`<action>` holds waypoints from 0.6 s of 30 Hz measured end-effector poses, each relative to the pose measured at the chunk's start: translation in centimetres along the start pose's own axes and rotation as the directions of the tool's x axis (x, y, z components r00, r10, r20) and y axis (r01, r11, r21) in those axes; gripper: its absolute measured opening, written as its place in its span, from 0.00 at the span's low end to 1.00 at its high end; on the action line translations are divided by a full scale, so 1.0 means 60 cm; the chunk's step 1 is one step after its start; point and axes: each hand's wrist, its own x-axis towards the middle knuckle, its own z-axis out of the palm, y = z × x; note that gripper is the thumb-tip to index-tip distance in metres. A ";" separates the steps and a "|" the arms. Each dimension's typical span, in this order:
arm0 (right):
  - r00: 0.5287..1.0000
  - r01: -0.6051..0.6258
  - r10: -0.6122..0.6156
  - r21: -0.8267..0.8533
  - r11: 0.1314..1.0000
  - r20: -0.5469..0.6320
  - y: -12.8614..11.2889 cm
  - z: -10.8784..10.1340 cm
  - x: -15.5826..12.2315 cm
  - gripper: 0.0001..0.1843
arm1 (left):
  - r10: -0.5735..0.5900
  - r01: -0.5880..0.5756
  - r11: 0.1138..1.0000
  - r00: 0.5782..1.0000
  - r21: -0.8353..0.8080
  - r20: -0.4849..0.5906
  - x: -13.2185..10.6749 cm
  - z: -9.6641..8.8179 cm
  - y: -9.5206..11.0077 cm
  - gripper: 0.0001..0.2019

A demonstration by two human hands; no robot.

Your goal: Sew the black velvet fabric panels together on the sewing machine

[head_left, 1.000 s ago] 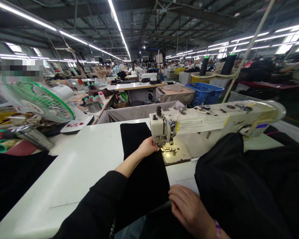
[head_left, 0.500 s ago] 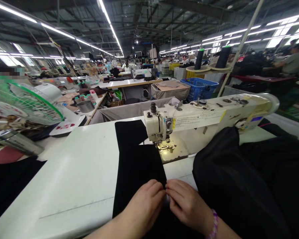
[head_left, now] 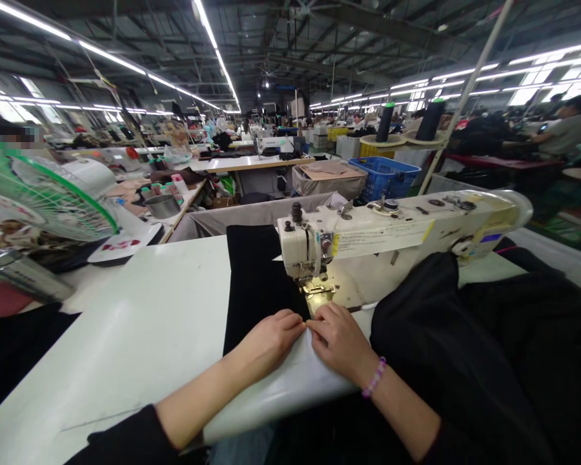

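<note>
A strip of black fabric [head_left: 256, 284] lies on the white sewing table, its right edge running beside the needle of the sewing machine [head_left: 314, 248]. My left hand [head_left: 275, 336] is closed on the near right corner of this fabric. Fingertip to fingertip with it, my right hand [head_left: 336, 332] pinches at the same corner, just in front of the lit needle plate [head_left: 322, 294]. The fingers hide exactly how the edge is gripped. A beaded purple and white bracelet [head_left: 374, 378] circles my right wrist.
More black fabric [head_left: 450, 336] is heaped right of the machine. At the left stand a green-rimmed fan [head_left: 53, 194] and a metal flask [head_left: 24, 274]. Behind the machine are a blue basket [head_left: 382, 177] and black thread cones [head_left: 385, 123]. A person [head_left: 564, 129] sits far right.
Both hands have moved away from me toward the needle, carrying the near end of the black fabric along. More of my forearms and the table's front edge show.
</note>
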 end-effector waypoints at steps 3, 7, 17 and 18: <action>1.000 -0.017 0.018 -0.035 0.999 0.015 0.011 0.007 0.024 0.08 | -0.015 0.015 1.000 1.000 0.002 -0.012 0.012 -0.005 -0.022 0.13; 0.999 -0.042 0.043 -0.072 0.997 0.017 0.021 0.014 0.050 0.08 | -0.030 0.030 1.000 1.000 0.005 -0.008 0.031 -0.014 -0.051 0.15; 0.978 -0.148 0.137 -0.066 0.987 -0.155 0.000 -0.050 -0.038 0.14 | -0.130 0.130 0.990 0.991 0.060 0.006 0.054 -0.031 -0.089 0.17; 0.963 -0.191 0.168 -0.091 0.977 -0.210 0.002 -0.063 -0.062 0.16 | -0.168 0.168 0.983 0.986 0.070 -0.001 0.053 -0.029 -0.086 0.16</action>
